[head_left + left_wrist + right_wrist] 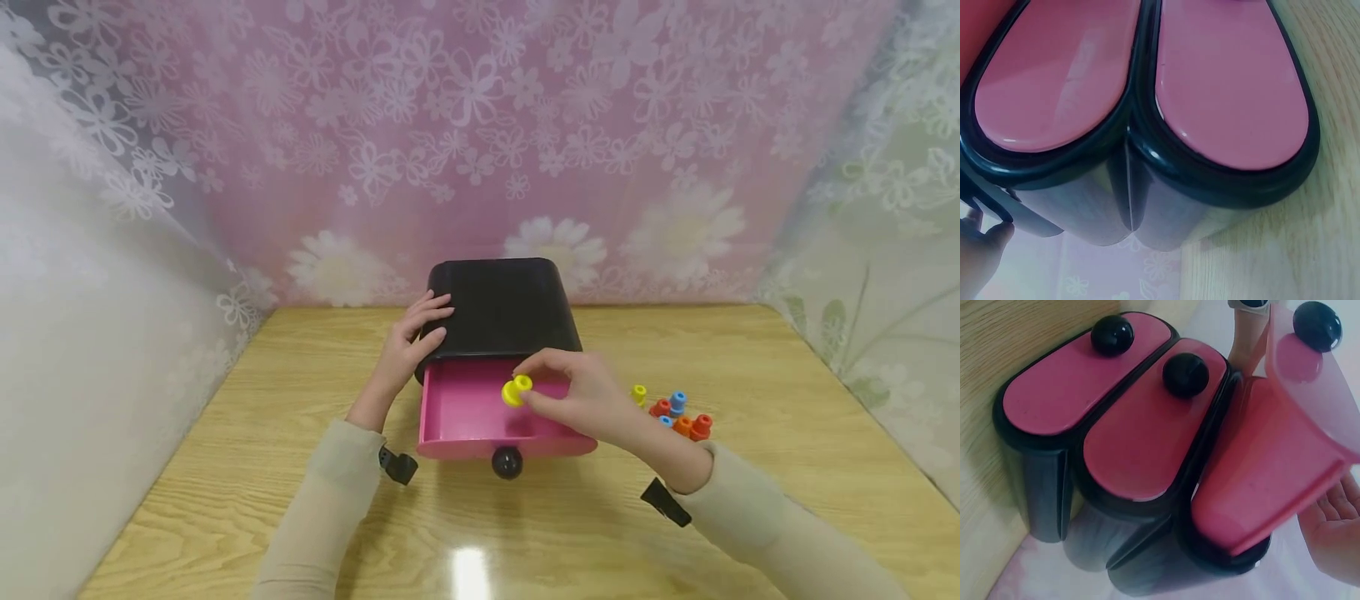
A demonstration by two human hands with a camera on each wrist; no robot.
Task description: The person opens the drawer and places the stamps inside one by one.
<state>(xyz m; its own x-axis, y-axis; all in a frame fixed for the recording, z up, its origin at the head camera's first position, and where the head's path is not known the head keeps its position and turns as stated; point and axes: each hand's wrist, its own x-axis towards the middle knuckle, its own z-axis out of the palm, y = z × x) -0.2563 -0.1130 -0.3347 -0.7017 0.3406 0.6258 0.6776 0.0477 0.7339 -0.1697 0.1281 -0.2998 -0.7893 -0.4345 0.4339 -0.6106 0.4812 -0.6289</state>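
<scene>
My right hand (588, 396) pinches a small yellow spool-shaped peg (517, 390) between thumb and fingertips, above the pulled-out pink drawer (461, 408). That drawer is the top one of a black cabinet (498, 304) and has a round black knob (507, 462) on its front. My left hand (411, 337) rests on the cabinet's left side, its fingers lying over the top edge. In the left wrist view, the left hand (982, 253) shows at the cabinet's side. The right wrist view has the right hand (1333, 534) partly behind the open drawer, with the peg hidden.
Several small pegs in red, orange, blue and yellow stand grouped on the wooden table (247, 433), right of the cabinet, a blue peg (678, 402) among them. Two lower pink drawers, a middle one (1141, 437) and a bottom one (1072, 387), are closed. A flowered curtain (480, 167) hangs behind.
</scene>
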